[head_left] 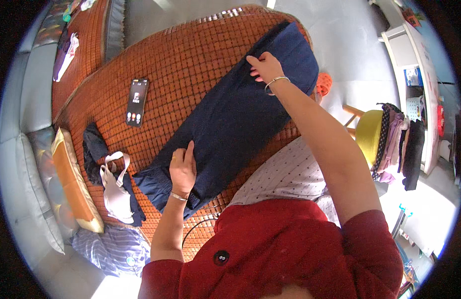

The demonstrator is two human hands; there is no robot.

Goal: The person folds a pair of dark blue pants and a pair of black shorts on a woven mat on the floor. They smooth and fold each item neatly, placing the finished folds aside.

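both hands lie flat, fingers extended, gripping nothing: left hand (183,168) and right hand (265,67) press navy trousers (235,119) onto bamboo mat (180,65).

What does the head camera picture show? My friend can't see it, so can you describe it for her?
A person presses both hands flat on a dark blue garment spread across a reddish woven mat: left hand near one end, right hand near the other. A phone lies on the mat nearby.

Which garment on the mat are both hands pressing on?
The long navy garment spread across the mat: left hand near its lower end, right hand near the top. The white one and dark one lie untouched.
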